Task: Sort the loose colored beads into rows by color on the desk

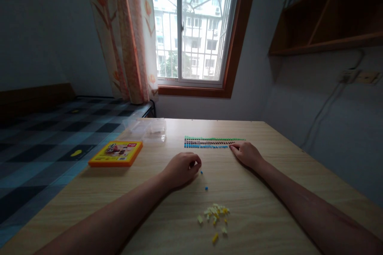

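My left hand (181, 168) rests on the wooden table (167, 223) with its fingers curled into a pinch; whatever is between them is too small to make out. Two tiny blue pieces (204, 179) lie just to its right. My right hand (245, 153) lies on the table with its fingers drawn together, fingertips touching the right end of three long rows of small pieces (206, 142), green, dark and blue. A loose pile of small yellow and pale pieces (216, 214) lies nearer to me.
An orange box (116, 153) lies at the table's left, with a clear plastic case (148, 129) behind it. A bed with a checked cover (44, 143) stands to the left. Window, curtain and wall shelf are beyond.
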Demonstrator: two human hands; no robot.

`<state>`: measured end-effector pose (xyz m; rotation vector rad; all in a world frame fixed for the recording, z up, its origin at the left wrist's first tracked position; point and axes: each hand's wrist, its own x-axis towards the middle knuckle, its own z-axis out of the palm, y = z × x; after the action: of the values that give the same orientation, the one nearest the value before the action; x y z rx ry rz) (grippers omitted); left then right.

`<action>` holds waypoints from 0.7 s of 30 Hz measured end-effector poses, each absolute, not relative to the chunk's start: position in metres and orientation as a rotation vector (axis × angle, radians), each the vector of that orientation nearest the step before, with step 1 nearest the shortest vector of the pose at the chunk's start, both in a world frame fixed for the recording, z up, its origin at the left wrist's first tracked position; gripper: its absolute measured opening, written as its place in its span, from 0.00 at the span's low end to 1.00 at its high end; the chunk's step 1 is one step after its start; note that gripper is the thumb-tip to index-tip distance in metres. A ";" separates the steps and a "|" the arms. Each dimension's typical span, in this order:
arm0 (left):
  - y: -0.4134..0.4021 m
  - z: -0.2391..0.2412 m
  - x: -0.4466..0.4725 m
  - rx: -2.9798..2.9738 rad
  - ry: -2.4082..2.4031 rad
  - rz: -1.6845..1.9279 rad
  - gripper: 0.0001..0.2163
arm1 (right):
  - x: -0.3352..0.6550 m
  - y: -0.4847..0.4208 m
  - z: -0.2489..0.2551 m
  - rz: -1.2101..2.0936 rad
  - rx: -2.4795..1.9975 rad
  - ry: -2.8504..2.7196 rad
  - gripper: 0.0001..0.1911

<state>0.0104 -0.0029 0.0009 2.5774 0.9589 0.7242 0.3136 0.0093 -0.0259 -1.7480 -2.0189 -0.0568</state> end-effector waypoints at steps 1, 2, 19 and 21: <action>-0.003 0.001 0.010 2.577 0.957 0.726 0.07 | 0.314 0.010 -0.026 -0.051 -1.745 -2.017 0.17; -0.003 0.001 0.010 2.577 0.956 0.725 0.07 | 0.314 0.010 -0.027 -0.045 -1.745 -2.014 0.17; -0.005 0.004 0.011 2.587 0.968 0.677 0.07 | 0.313 0.009 -0.027 0.003 -1.707 -1.989 0.16; -0.005 0.004 0.011 2.586 0.967 0.675 0.07 | 0.312 0.008 -0.026 0.007 -1.707 -1.982 0.16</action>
<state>0.0108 -0.0051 0.0039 2.5862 0.9672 0.6749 0.3125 0.0084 -0.0265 -1.7065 -1.9819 0.0072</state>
